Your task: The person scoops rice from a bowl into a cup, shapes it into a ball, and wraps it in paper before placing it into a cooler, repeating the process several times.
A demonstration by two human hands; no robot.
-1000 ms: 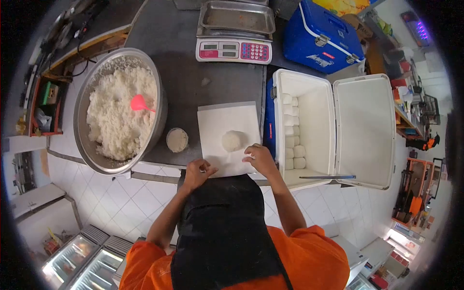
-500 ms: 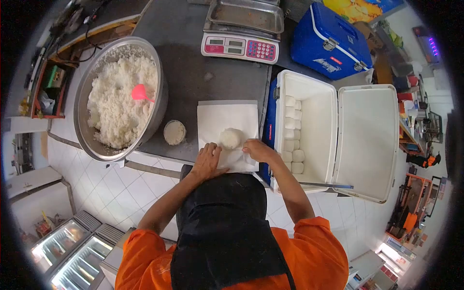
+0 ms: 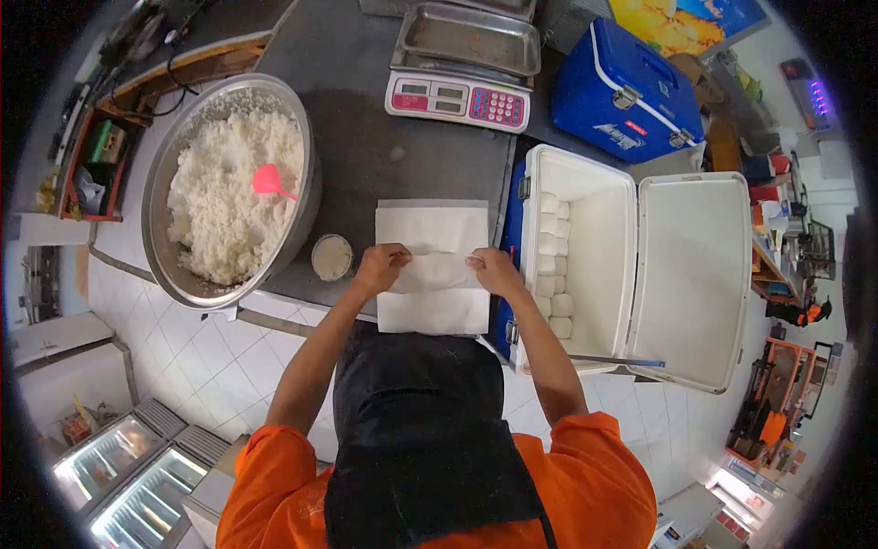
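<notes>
A stack of white paper sheets (image 3: 433, 316) lies on the counter in front of me. The near part of the top sheet (image 3: 435, 272) is folded up over the rice mound, which it now hides. My left hand (image 3: 382, 267) pinches this folded sheet at its left side. At the right side, my right hand (image 3: 494, 271) pinches the same sheet between thumb and fingers. Just left of my left hand stands a small round cup of rice (image 3: 331, 257).
A big metal bowl (image 3: 309, 197) of cooked rice (image 3: 229, 201) with a pink scoop (image 3: 269, 179) stands left. An open cooler (image 3: 594, 265) at right holds white wrapped packets (image 3: 551, 242). Behind are a scale (image 3: 455, 99), metal trays (image 3: 471, 38) and a closed blue cooler (image 3: 626, 91).
Both hands have moved away from my body, bringing the sheet's near edge up over the rice mound. The mound was bare before and is covered now.
</notes>
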